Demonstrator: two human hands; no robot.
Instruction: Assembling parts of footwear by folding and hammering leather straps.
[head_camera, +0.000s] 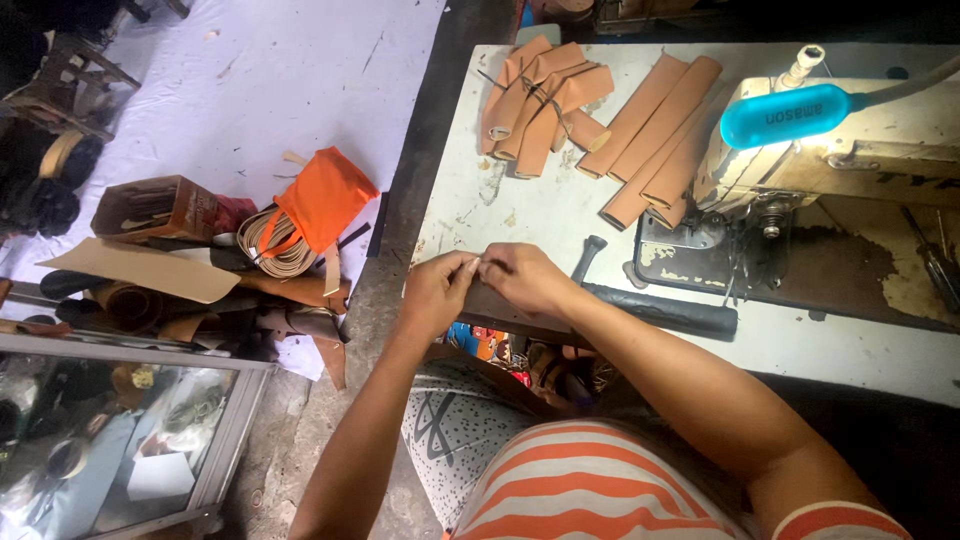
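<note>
Nearest is the person's orange-and-white striped shirt (590, 490), bare arms reaching to the edge of the worn white worktable (540, 215). The left hand (437, 292) and right hand (525, 278) meet fingertip to fingertip, pinching a dark brown leather strip (500, 312) at the table's near edge, likely for support. Beside them lies a black-handled hammer (655, 308); tan leather pieces (600, 115) are piled by the cream sewing machine (850, 150), within reach

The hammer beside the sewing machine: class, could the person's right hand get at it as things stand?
Probably yes. The hammer lies on the table just beside the right hand, with nothing over its handle. But that hand and the left hand are both pinching a dark strip, so it would have to let go.
</note>
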